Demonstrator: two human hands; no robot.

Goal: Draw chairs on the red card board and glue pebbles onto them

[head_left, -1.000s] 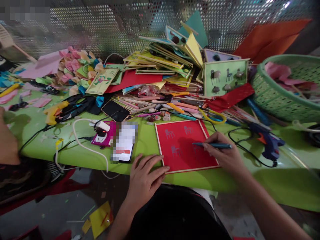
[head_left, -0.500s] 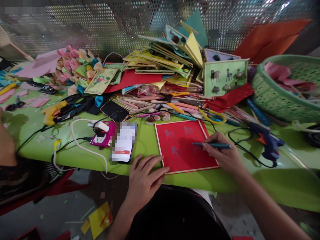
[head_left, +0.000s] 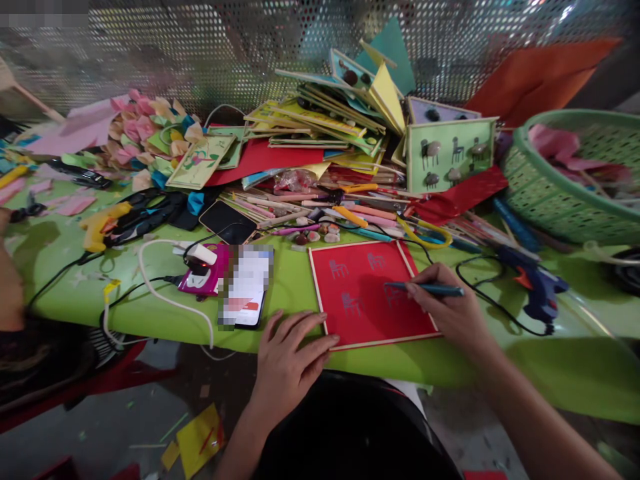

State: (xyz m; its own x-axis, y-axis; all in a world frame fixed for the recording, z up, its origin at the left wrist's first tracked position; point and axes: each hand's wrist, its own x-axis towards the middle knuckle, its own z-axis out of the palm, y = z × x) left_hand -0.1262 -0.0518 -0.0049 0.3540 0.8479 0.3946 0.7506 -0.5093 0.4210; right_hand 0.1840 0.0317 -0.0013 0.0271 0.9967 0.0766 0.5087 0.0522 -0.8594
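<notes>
A red card [head_left: 370, 323] framed with pale wooden strips lies on the green table in front of me. Several small dark chair drawings show on it. My right hand [head_left: 447, 307] is closed round a dark teal pen [head_left: 440, 290], whose tip points at the lower right drawing. Along the card's lower left corner rests my left hand [head_left: 293, 350], fingers extended and fingertips on the frame's edge. Left of the card lies a phone [head_left: 247, 290] with a lit, partly blurred screen.
A purple power strip [head_left: 205, 277] with cables sits left. Behind are pens [head_left: 365, 212], stacked framed cards [head_left: 320, 117] and a green card with chair pictures [head_left: 450, 157]. At right are a blue glue gun [head_left: 543, 290] and a green basket [head_left: 565, 200]. Another person's arm [head_left: 9, 287] shows at far left.
The pen tip has shifted very slightly over the lower right drawing, which shows a few more lines. My left hand has stayed in place. The other person's arm at far left moved a little.
</notes>
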